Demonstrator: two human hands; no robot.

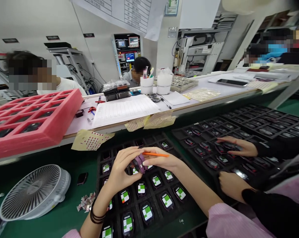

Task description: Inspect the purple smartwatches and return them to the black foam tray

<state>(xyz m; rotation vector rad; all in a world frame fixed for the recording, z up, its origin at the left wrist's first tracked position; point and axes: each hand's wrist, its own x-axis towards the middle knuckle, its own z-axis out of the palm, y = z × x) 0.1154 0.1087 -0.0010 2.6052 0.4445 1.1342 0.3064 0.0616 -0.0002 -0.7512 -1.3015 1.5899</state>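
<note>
My left hand (121,169) curls around a small purple watch (139,163) and holds it above a black tray (189,201). My right hand (161,161) pinches the same watch from the right and also grips an orange stick (155,154) that points right. The tray below holds several watches (147,212) with green and white stickers on their faces.
A co-worker's two hands (235,147) work on a second black tray (280,127) at the right. A white fan (35,191) lies at the left, with sticker scraps (86,201) beside it. A pink foam tray (32,120) and a printed sheet (124,109) rest on the raised shelf.
</note>
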